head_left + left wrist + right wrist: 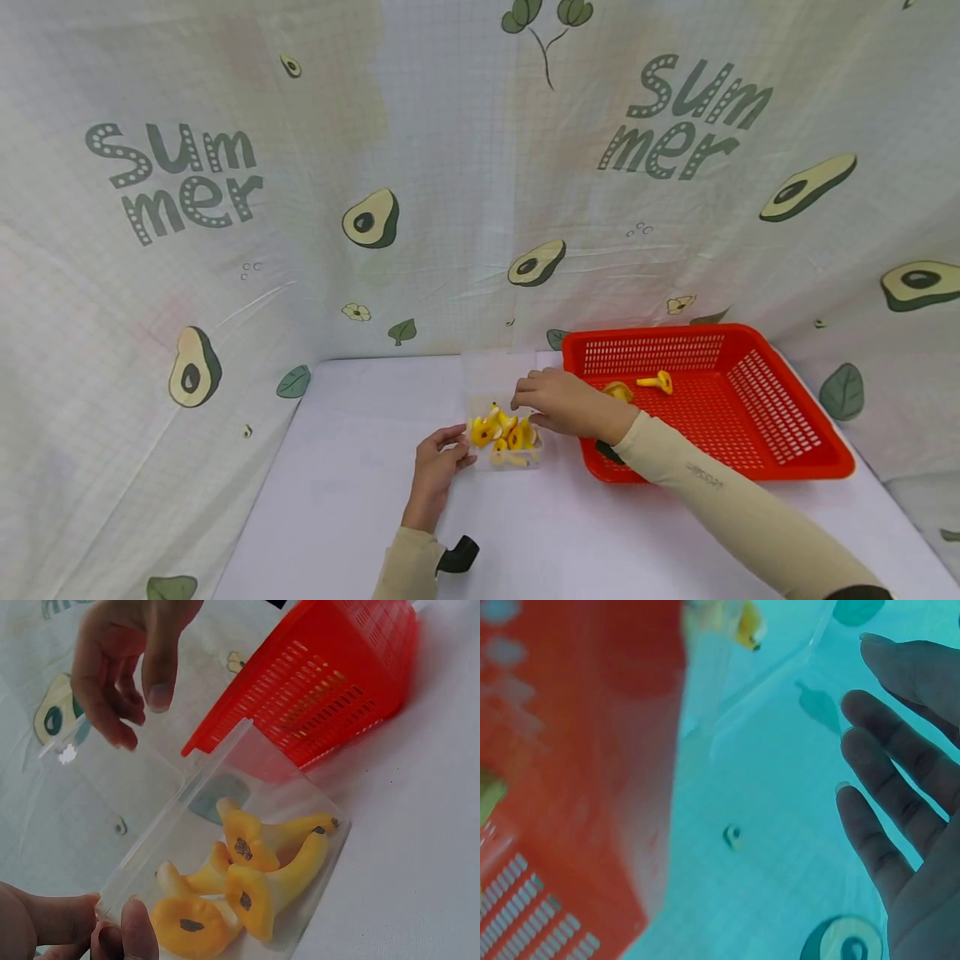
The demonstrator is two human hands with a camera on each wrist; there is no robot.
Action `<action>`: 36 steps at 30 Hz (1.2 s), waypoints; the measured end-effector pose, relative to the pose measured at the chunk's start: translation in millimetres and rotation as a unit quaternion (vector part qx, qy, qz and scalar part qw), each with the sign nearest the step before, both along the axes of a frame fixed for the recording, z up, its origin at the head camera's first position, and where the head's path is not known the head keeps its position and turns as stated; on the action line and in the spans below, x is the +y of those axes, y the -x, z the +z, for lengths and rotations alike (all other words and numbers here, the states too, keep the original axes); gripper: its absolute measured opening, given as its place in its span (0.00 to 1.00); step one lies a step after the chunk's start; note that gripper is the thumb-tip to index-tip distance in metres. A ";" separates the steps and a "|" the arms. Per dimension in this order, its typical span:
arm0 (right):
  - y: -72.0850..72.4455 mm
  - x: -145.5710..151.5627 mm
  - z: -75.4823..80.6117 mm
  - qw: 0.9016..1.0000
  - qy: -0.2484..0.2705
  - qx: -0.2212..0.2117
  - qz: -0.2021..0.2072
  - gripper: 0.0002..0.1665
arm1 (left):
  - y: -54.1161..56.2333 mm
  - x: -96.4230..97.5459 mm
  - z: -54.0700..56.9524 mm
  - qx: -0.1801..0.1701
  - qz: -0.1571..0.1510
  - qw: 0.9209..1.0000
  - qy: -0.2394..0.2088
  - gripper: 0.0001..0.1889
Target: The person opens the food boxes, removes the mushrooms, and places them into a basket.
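A clear plastic box (517,462) stands on the table with its lid (498,372) raised at the back. Several yellow toy mushrooms (191,926) lie inside it, their stems and caps crossing one another. At the box's left side, my left hand (437,468) pinches the rim between thumb and fingers. My right hand (567,403) hovers over the box's right part, fingers spread and slightly bent, holding nothing. The right wrist view shows a gap between that thumb and the fingers (885,832).
A red plastic basket (712,433) stands close by on the right. In it lie a yellow toy mushroom (660,382) and a brownish-yellow piece (618,390), partly hidden by my right arm. A printed cloth (450,292) hangs behind the white table (352,458).
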State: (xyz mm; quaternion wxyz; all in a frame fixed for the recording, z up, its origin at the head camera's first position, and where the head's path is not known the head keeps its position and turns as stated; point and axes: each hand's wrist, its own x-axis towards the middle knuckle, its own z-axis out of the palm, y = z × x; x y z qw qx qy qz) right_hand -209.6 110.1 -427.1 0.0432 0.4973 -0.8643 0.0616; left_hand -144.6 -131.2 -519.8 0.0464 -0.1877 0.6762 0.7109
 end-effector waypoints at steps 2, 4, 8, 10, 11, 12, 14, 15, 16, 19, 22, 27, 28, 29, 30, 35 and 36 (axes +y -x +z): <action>0.5 -8.4 -1.7 1.000 -0.002 -0.009 0.001 0.19 | -0.5 -0.9 0.7 0.003 -0.003 1.000 -0.002 0.17; 0.8 -16.3 -3.5 1.000 -0.004 -0.018 0.001 0.19 | -1.1 -1.7 1.2 0.004 -0.005 1.000 -0.004 0.17; 2.9 -30.1 -10.0 0.999 -0.015 -0.034 0.001 0.19 | -1.7 -2.8 2.5 0.009 -0.012 1.000 -0.009 0.18; 5.3 -36.0 -15.5 0.999 -0.020 -0.037 0.002 0.19 | -0.9 -3.1 1.6 0.012 -0.015 1.000 -0.008 0.18; 6.4 -39.2 -18.1 0.999 -0.023 -0.039 0.002 0.19 | -0.7 -3.2 1.4 0.013 -0.016 1.000 -0.007 0.18; 7.3 -41.9 -20.8 0.999 -0.026 -0.040 0.001 0.19 | -0.5 -3.2 1.0 0.013 -0.017 1.000 -0.006 0.18; 8.3 -46.8 -25.9 0.999 -0.030 -0.040 -0.003 0.19 | -0.3 -3.3 0.9 0.014 -0.018 1.000 -0.006 0.18; 8.8 -49.0 -28.0 0.999 -0.034 -0.038 -0.005 0.18 | -0.5 -3.3 1.2 0.015 -0.019 1.000 -0.007 0.18; 8.7 -50.8 -29.4 0.999 -0.035 -0.037 -0.006 0.18 | -0.9 -3.4 1.6 0.017 -0.019 1.000 -0.008 0.18; 8.8 -55.4 -34.0 0.999 -0.033 -0.037 -0.005 0.17 | -2.3 -3.9 2.7 0.022 -0.023 0.999 -0.014 0.18; 8.4 -60.5 -37.5 0.999 -0.032 -0.037 -0.009 0.17 | -2.5 -4.6 1.5 0.023 -0.023 0.999 -0.018 0.18; 5.5 -69.7 -42.8 0.998 -0.044 -0.034 -0.021 0.18 | -2.0 -4.8 -1.6 0.025 -0.023 0.999 -0.017 0.18; 4.8 -71.5 -44.0 0.998 -0.047 -0.031 -0.022 0.17 | -2.0 -4.7 -1.9 0.025 -0.023 0.999 -0.016 0.18; 4.1 -73.1 -45.0 0.998 -0.048 -0.028 -0.023 0.16 | -1.9 -4.7 -2.5 0.026 -0.023 0.999 -0.017 0.18; 3.5 -74.6 -45.7 0.998 -0.050 -0.022 -0.023 0.16 | -2.0 -4.6 -2.8 0.027 -0.023 0.999 -0.017 0.18; 1.6 -80.2 -48.1 0.998 -0.049 0.001 -0.033 0.13 | -2.0 -4.2 -3.0 0.033 -0.020 0.999 -0.020 0.18; 1.5 -80.9 -48.5 0.998 -0.049 0.002 -0.037 0.12 | -2.0 -4.1 -2.7 0.034 -0.020 0.999 -0.019 0.18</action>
